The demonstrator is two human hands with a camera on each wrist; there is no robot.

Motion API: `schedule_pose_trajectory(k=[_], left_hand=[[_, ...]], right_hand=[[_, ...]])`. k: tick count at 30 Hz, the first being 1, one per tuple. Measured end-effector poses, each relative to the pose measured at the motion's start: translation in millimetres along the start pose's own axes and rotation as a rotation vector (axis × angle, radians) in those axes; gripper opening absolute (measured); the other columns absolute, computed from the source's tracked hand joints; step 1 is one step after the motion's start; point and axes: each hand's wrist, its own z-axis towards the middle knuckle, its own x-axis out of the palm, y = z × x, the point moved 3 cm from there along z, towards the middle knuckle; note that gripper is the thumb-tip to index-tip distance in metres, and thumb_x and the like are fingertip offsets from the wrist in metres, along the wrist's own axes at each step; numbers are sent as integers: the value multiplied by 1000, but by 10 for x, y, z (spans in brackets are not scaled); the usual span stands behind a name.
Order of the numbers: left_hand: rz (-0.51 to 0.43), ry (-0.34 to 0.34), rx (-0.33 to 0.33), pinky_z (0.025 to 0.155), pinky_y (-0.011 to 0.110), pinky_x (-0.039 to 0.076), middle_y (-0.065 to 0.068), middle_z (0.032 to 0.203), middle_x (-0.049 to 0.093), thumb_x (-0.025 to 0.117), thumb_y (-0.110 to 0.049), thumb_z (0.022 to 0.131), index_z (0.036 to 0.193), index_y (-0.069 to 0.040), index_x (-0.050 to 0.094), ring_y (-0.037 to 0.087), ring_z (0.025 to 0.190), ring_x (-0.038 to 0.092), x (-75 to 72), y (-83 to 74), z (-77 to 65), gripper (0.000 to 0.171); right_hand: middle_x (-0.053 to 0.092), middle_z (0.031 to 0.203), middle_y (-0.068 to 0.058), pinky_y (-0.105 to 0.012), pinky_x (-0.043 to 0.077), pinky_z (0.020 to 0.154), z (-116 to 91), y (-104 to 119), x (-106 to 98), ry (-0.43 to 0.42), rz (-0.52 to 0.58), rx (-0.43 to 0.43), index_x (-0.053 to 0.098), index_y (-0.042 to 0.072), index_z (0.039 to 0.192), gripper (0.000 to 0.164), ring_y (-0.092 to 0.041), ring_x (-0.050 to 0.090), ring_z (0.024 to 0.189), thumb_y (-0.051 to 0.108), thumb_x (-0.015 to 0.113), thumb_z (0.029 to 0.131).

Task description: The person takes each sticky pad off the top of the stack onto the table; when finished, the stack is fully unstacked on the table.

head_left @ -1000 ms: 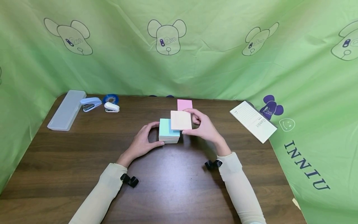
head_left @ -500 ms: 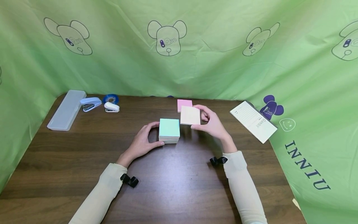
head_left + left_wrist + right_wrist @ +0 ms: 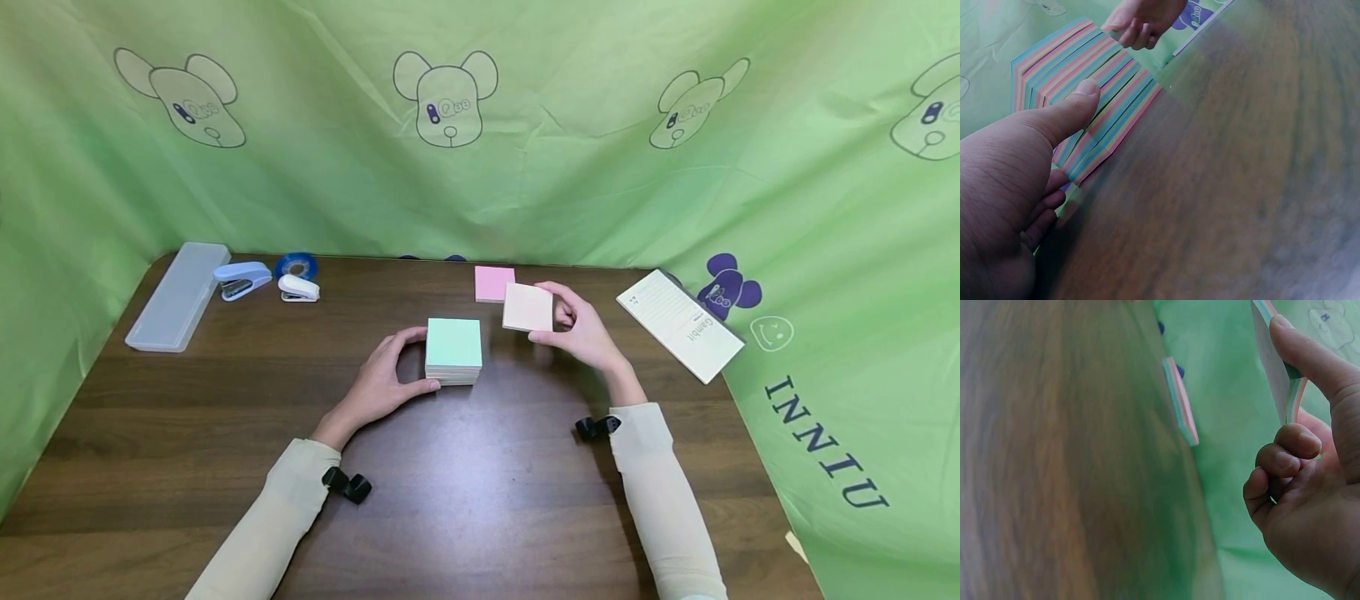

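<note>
A tall stack of sticky note pads (image 3: 453,343) with a mint-green top stands in the middle of the table; striped coloured layers show along its side (image 3: 1079,81) in the left wrist view. My left hand (image 3: 382,379) grips its left side, thumb at the front and fingers behind. Between thumb and forefinger, my right hand (image 3: 585,329) pinches a pale peach sticky note pad (image 3: 528,307), held up to the right of the stack. Its other fingers curl into the palm in the right wrist view. A pink sticky note pad (image 3: 494,283) lies just behind the peach one.
At the back left are a translucent case (image 3: 180,296), a blue stapler (image 3: 242,277), a white stapler (image 3: 298,288) and a blue tape roll (image 3: 297,265). A notepad (image 3: 681,325) lies at the right edge. A green curtain (image 3: 450,200) hangs behind the table.
My right hand has carried the peach pad from over the stack to the right, uncovering the stack's mint-green top. My left hand has stayed at the stack.
</note>
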Motion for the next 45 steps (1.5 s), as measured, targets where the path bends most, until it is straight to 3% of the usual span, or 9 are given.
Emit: schedule_pose_trajectory(k=[7,11,19,26,31,33,37,45], left_hand=[[-1,-1,-3,127,56,35,8,160,58,97,-31,89,163,-13,49,31,153,46,0,9,-23,90],[-4,1,-5,127,57,35,8,160,58,97,-31,89,163,-13,49,32,153,46,15,7,-36,90],[-15,3,-12,127,57,35,9,160,58,97,-30,89,163,-13,49,33,153,46,26,2,-61,90],[-4,4,-5,127,58,35,9,160,58,97,-30,90,163,-13,49,33,153,46,16,-4,-40,89],[-1,3,5,127,57,35,9,160,58,96,-31,90,163,-12,49,32,153,46,4,-7,-13,89],[0,1,7,127,57,35,9,160,58,97,-31,90,163,-12,49,32,153,46,1,-4,-7,89],[1,1,10,127,57,36,9,160,58,97,-31,90,163,-12,49,32,153,46,1,6,-4,90],[1,2,8,127,57,36,9,160,58,96,-31,90,164,-13,48,32,153,46,-4,2,-7,90]], right_hand=[[24,83,-24,-27,22,71,10,-140,-67,32,-71,43,54,-7,155,81,-18,27,76,-11,91,83],[26,82,-23,-27,22,72,-20,-222,-123,20,-149,84,56,0,156,82,-15,27,77,-1,95,84],[32,82,-3,-34,28,73,-56,-366,-213,27,-301,143,60,16,155,79,-20,33,78,23,99,87],[36,80,2,-33,33,69,85,-1022,-384,29,-426,147,60,28,157,92,-14,34,71,57,99,80],[59,99,-8,-41,43,80,101,-923,-381,44,-507,148,56,29,163,96,-21,48,85,58,97,81],[64,105,-15,-43,44,78,116,-920,-374,36,-551,155,51,30,166,101,-25,51,87,59,97,80],[56,90,-12,-41,38,67,100,-841,-362,7,-527,156,48,25,167,106,-25,47,76,54,99,80],[52,81,-2,-37,37,65,60,-1011,-363,-85,-532,173,68,24,139,78,-20,44,71,52,103,76]])
